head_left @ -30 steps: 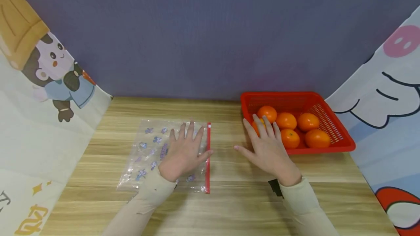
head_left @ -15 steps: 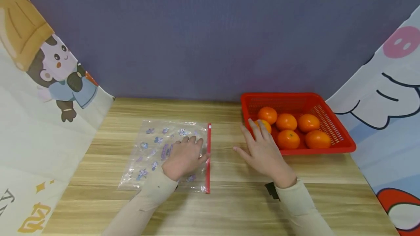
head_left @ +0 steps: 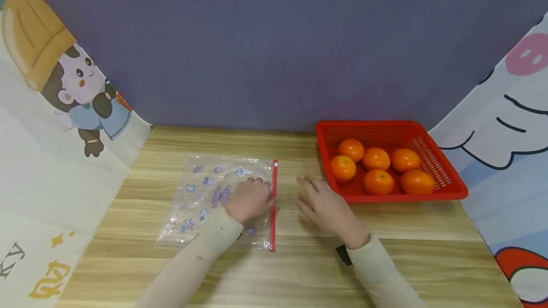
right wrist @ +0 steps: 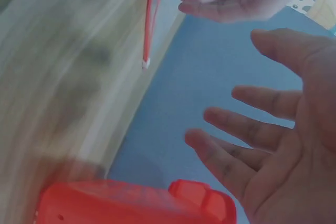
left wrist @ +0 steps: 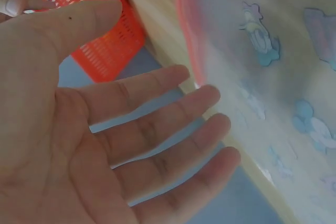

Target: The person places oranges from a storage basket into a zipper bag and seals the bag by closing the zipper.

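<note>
A clear zip bag (head_left: 180,222) printed with small purple and blue figures lies flat on the table, its red zip strip (head_left: 274,236) along the right side. Above the bag hovers my left hand (head_left: 250,199), empty, its fingers spread and relaxed in the left wrist view. Between the zip strip and the red basket is my right hand (head_left: 329,210), also empty, with loosely bent fingers held off the table. Several oranges (head_left: 378,182) lie inside the red plastic basket (head_left: 445,189) at the back right.
The wooden table (head_left: 295,274) meets a blue-grey wall (head_left: 239,51) at the back. Printed cartoon panels (head_left: 100,156) enclose the left and right sides. A black strap (head_left: 344,255) shows at the right wrist.
The right hand has drawn left and away from the basket, uncovering the orange nearest it. The left hand has shifted slightly right, its fingers more bent than before. Bag and basket stay put.
</note>
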